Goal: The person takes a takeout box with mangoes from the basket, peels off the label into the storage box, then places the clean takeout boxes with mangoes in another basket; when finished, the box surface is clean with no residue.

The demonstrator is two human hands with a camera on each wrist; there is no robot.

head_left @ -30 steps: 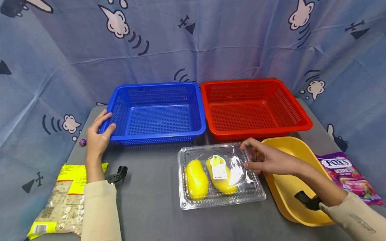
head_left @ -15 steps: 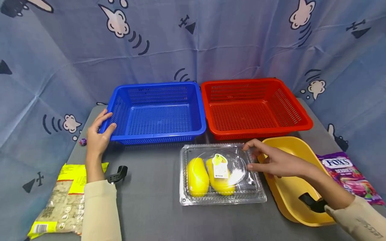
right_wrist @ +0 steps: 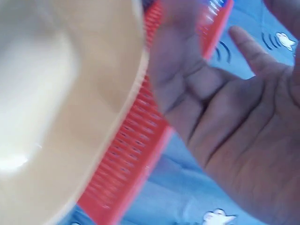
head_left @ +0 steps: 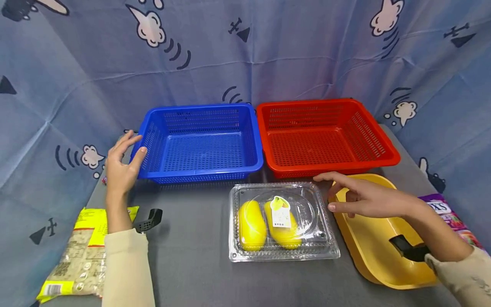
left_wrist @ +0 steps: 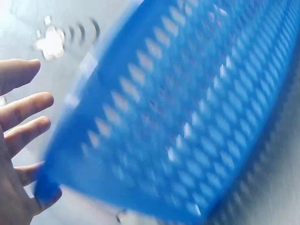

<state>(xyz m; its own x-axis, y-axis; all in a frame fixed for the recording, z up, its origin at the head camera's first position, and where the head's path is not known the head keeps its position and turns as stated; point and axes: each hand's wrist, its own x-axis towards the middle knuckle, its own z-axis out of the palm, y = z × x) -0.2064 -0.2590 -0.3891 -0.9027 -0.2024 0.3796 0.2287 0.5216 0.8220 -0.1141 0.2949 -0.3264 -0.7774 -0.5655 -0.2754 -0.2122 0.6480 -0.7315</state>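
At the left rim of the blue basket [head_left: 203, 172], my left hand [head_left: 120, 170] has its fingers spread, gripping nothing. In the left wrist view the fingers [left_wrist: 28, 110] stand apart from the basket wall, while whether the thumb touches the corner is hard to tell. A clear plastic box [head_left: 307, 249] lies on the table with two yellow mangoes [head_left: 252, 226] inside and a white label [head_left: 281, 215] on its lid. Just right of that box hovers my right hand [head_left: 360, 198], fingers loosely bent and holding nothing, over the yellow tub [head_left: 377, 256].
A red basket [head_left: 333, 165] stands right of the blue one. A yellow-topped bag [head_left: 76, 256] lies at the left edge, partly behind my sleeve. A purple candy bag [head_left: 446, 209] is at the right, partly hidden by my arm. A patterned cloth [head_left: 207, 51] hangs behind.
My left hand has let go of the blue basket's rim and lifted slightly. The clear box shifted slightly right and its near edge moved back; then my right hand left it, moving right.
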